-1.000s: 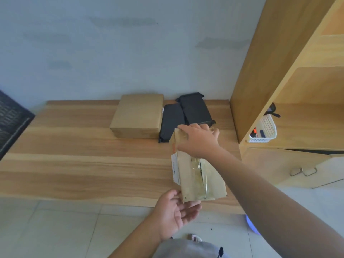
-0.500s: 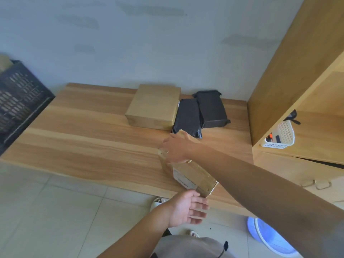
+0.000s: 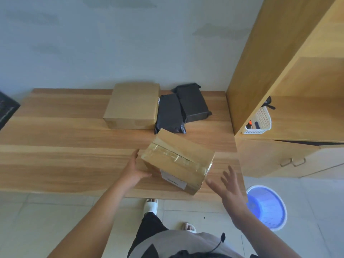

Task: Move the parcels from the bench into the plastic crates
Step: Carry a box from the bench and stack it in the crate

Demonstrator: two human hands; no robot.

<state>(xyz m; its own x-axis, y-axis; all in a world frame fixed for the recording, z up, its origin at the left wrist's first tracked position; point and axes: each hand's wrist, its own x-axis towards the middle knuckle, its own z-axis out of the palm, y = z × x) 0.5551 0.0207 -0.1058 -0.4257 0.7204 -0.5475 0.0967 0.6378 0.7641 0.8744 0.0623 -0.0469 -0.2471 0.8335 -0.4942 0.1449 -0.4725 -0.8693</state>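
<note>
Taped brown parcel near front of counter. Left hand flat against its left side; right hand spread, near, holding nothing. Plain carton, two black bags wait behind. Crate corner far left. Judged: mostly undone.

Taped brown parcel tilted at bench edge, three behind

Taped box nearest on bench, larger box behind, two bags perhaps overlapping rightward.
</note>
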